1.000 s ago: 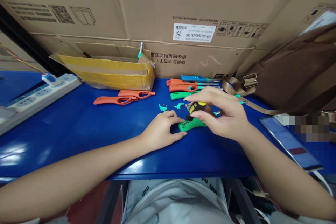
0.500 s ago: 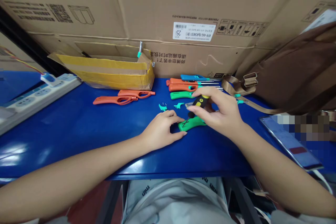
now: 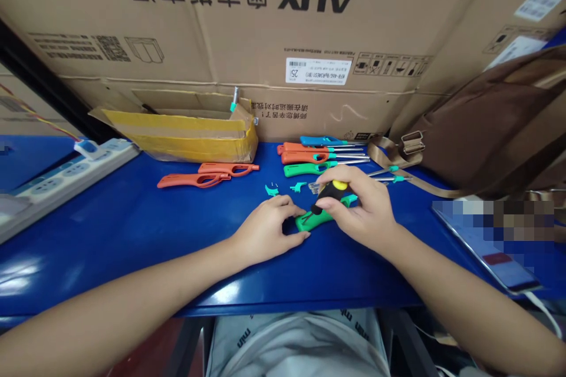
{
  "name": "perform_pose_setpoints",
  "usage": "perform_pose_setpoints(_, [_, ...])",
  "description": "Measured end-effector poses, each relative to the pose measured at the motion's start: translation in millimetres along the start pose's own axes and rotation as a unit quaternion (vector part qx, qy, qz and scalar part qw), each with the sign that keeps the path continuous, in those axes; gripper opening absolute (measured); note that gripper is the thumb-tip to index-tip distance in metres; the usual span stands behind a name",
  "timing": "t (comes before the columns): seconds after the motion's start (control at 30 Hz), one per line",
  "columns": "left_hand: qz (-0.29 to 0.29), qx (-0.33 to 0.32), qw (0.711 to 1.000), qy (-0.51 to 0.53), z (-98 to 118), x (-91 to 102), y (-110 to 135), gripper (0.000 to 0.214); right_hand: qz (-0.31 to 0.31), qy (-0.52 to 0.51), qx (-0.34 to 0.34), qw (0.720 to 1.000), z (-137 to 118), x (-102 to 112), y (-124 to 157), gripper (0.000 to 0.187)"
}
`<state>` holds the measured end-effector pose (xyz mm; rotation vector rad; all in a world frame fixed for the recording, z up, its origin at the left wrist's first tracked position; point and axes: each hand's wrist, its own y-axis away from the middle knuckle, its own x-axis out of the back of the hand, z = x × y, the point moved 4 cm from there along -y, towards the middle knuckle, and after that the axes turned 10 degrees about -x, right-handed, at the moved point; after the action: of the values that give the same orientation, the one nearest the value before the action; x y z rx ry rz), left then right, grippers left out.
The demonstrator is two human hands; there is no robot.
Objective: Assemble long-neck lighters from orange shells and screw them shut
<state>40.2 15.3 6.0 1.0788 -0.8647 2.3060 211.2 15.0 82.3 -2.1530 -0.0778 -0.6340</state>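
Note:
My left hand (image 3: 266,231) lies on the blue table, with thumb and fingers closed on the end of a green lighter casing (image 3: 313,221). In my right hand (image 3: 365,205), a short black-and-yellow screwdriver (image 3: 331,191) is gripped by its handle and slants down to the left. Its shaft reaches the casing close to my left fingertips; the exact contact of the tip is too small to tell. The casing's far end is partly covered by my right hand. Just behind lie a small teal piece (image 3: 272,190) and another teal part (image 3: 298,187).
Two orange casings (image 3: 194,179) lie at the left, before a yellow-taped cardboard box (image 3: 186,138). Several long-nosed lighters (image 3: 305,157) lie at the back. A power strip (image 3: 66,179) is on the left; a phone (image 3: 486,247) and a brown bag (image 3: 477,112) are on the right.
The camera view has tilted up slightly, so the scene sits lower. The screwdriver's handle has tipped a little more upright in my right hand. My left hand keeps its hold on the casing.

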Motion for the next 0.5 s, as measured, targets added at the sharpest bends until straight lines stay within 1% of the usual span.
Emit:
perform_pose_setpoints(0.07, [-0.026,0.002,1.0,-0.014,3,6.1,0,0.027,0.043,-0.052,-0.058,0.996,6,8,-2,0.014])
perform_pose_setpoints(0.13, [-0.064,0.004,0.997,-0.045,6,11.8,1,0.028,0.089,-0.135,-0.121,0.979,14,17,-5,0.014])
perform_pose_setpoints(0.23, [-0.102,0.015,0.991,-0.081,10,15.4,-1,0.029,0.122,-0.237,-0.2,0.943,28,23,-10,0.019])
perform_pose_setpoints(0.3, [-0.113,0.016,0.99,-0.084,11,12.8,-3,0.031,0.126,-0.274,-0.25,0.92,39,23,-13,0.026])
perform_pose_setpoints(0.37, [-0.126,0.0,0.989,-0.078,12,7.9,-6,0.033,0.135,-0.305,-0.297,0.895,52,22,-14,0.033])
perform_pose_setpoints(0.43, [-0.143,-0.021,0.987,-0.068,13,4.4,-10,0.029,0.155,-0.337,-0.342,0.863,64,22,-15,0.038])
perform_pose_setpoints(0.5, [-0.152,-0.043,0.986,-0.055,14,6.4,-16,0.025,0.172,-0.375,-0.389,0.824,76,23,-14,0.039])
